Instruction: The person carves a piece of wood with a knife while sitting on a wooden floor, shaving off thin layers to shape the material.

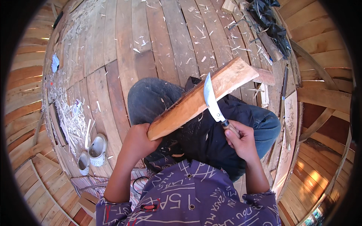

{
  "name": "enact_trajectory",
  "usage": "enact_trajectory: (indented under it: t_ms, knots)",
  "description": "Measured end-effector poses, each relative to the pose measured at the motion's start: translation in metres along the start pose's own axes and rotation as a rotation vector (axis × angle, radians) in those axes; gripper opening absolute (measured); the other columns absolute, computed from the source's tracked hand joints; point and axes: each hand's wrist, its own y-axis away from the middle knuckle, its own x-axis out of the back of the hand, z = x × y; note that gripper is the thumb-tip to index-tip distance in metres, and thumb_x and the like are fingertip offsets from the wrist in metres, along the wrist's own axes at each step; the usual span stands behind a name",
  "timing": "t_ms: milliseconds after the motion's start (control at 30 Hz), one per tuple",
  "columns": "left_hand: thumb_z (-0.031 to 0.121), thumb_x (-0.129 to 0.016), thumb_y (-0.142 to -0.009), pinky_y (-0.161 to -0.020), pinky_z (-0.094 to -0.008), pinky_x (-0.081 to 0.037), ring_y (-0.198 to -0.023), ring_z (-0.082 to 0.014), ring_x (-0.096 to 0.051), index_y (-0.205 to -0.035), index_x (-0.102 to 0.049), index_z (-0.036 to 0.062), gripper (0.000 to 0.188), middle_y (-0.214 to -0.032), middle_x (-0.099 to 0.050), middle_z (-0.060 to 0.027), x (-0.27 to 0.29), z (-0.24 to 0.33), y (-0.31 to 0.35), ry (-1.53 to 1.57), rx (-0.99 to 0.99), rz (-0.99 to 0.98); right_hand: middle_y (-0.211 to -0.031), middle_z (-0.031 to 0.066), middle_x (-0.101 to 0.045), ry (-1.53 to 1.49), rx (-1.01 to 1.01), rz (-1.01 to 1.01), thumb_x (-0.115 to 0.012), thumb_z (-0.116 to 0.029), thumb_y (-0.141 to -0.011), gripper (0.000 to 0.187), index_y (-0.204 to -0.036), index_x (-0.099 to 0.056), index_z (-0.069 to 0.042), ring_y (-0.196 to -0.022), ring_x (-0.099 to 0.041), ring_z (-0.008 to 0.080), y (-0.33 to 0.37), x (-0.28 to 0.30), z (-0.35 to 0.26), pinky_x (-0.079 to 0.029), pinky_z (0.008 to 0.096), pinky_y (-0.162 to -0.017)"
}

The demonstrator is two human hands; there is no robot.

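Observation:
A long piece of wood [192, 103], pale and smooth on top with a dark bark-like far edge, lies slantwise across my lap. Its near left end is gripped by my left hand [141, 141], whose fingers wrap round and under it. In my right hand [241, 138] is a knife [213, 103] with a wooden handle, a dark collar and a broad curved steel blade. The blade points up and away, lying over or against the wood's near edge; whether it touches cannot be told. My crossed legs in blue jeans, with dark cloth between them, are beneath the wood.
Wood shavings [75, 120] are heaped on the plank floor [124, 45] at left and scattered further off. Pale clogs [97, 150] stand at lower left. Black plastic sheeting [269, 22] lies at far right, with a long dark-handled tool [284, 83] nearer. Plank walls [324, 45] rise around.

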Motion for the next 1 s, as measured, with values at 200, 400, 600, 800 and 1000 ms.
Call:
enact_trajectory:
  t_ms: [200, 400, 600, 800, 1000]
  knots:
    - [0.023, -0.072, -0.070, -0.067, -0.0422, -0.051, -0.076, -0.0412, -0.064, -0.081, -0.066, -0.0036, 0.030, -0.074, -0.062, -0.0259, 0.000, 0.004, -0.004, 0.093, 0.045, -0.020, -0.071, -0.0025, -0.058, 0.234, 0.214, 0.088, -0.064, -0.016, -0.092, 0.021, -0.105, -0.065, 0.001, -0.060, -0.050, 0.0023, -0.009, 0.006, 0.000, -0.040, 0.0193, -0.053]
    - [0.020, -0.071, -0.073, -0.061, -0.0369, -0.049, -0.066, -0.0359, -0.065, -0.083, -0.064, -0.0069, 0.030, -0.068, -0.061, -0.0237, -0.002, -0.005, -0.002, 0.102, -0.009, -0.010, -0.076, -0.0018, -0.060, -0.471, -0.008, 0.214, -0.067, -0.009, -0.088, 0.022, -0.108, -0.066, 0.002, -0.062, -0.052, 0.0034, -0.008, 0.015, -0.002, -0.043, 0.0196, -0.054]
    - [0.020, -0.072, -0.073, -0.061, -0.0355, -0.049, -0.063, -0.0299, -0.066, -0.084, -0.064, -0.0066, 0.029, -0.068, -0.062, -0.0221, 0.001, -0.003, -0.001, -0.045, -0.026, -0.016, -0.073, -0.0020, -0.055, -0.055, -0.055, -0.043, -0.066, -0.014, -0.091, 0.031, -0.117, -0.061, 0.003, -0.059, -0.048, 0.0026, 0.002, -0.001, 0.007, -0.037, 0.0183, -0.047]
    - [0.019, -0.071, -0.074, -0.061, -0.0351, -0.049, -0.065, -0.0332, -0.066, -0.086, -0.065, -0.0066, 0.029, -0.069, -0.062, -0.0231, 0.001, -0.003, -0.001, 0.057, -0.006, -0.021, -0.058, -0.0013, -0.046, -0.687, -0.293, -0.409, -0.054, -0.027, -0.098, 0.034, -0.110, -0.059, 0.005, -0.046, -0.037, 0.0019, 0.000, 0.011, 0.014, -0.025, 0.0183, -0.040]
    - [0.018, -0.070, -0.074, -0.062, -0.0348, -0.049, -0.066, -0.0315, -0.066, -0.088, -0.065, -0.0048, 0.027, -0.070, -0.063, -0.0219, -0.003, -0.003, -0.003, 0.040, -0.016, -0.010, -0.060, -0.0020, -0.051, -0.142, 0.100, 0.249, -0.055, -0.025, -0.098, 0.031, -0.112, -0.061, 0.002, -0.045, -0.038, 0.0017, -0.004, -0.020, 0.009, -0.028, 0.0182, -0.040]
